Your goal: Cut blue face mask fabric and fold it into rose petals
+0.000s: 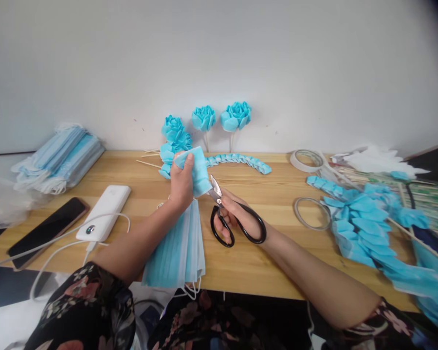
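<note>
My left hand (182,182) is closed on a folded piece of light blue mask fabric (200,170), its thumb pressed across the front. In my right hand (231,214) is a pair of black-handled scissors (216,189), fingers through the loops. The blades point up and left, close to the lower right corner of the fabric; whether they touch it I cannot tell. Beneath my left forearm lies a fanned stack of blue face masks (175,248). Behind my hands a pleated blue strip (241,160) curves across the wooden table (273,262).
Blue fabric flowers (236,116) on sticks stand against the wall, others lying beside them. More masks (62,155), a phone (47,231) and a cabled white power bank (104,211) are at left. Tape rolls (306,160) and a heap of blue pleated fabric (365,223) occupy the right.
</note>
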Demonstrator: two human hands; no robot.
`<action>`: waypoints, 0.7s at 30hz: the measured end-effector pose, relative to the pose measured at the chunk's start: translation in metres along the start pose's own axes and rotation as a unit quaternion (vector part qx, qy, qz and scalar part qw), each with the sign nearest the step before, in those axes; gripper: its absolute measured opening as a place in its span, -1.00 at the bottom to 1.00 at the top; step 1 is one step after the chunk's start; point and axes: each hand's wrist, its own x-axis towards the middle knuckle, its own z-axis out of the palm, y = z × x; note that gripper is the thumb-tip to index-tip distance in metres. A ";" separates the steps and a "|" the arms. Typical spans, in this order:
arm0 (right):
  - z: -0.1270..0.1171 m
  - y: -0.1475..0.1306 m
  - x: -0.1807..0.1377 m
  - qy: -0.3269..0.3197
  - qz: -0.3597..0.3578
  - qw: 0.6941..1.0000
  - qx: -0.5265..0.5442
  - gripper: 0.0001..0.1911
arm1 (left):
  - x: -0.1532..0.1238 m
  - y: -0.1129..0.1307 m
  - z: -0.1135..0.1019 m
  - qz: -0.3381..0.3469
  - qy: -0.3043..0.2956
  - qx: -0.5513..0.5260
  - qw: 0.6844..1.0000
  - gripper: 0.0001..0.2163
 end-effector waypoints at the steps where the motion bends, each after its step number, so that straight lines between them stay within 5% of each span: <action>1: 0.000 0.000 0.000 0.000 0.002 1.000 -0.001 -0.28 | 0.000 0.000 -0.001 0.007 0.002 0.008 1.000 -0.74; 8: -0.001 -0.001 0.002 0.032 -0.008 0.999 -0.005 -0.30 | 0.003 -0.003 -0.002 -0.009 0.028 0.003 1.000 -0.68; 21: -0.001 -0.001 -0.001 -0.002 0.005 1.000 -0.008 -0.28 | 0.001 0.004 0.001 -0.036 0.034 -0.010 0.999 -0.68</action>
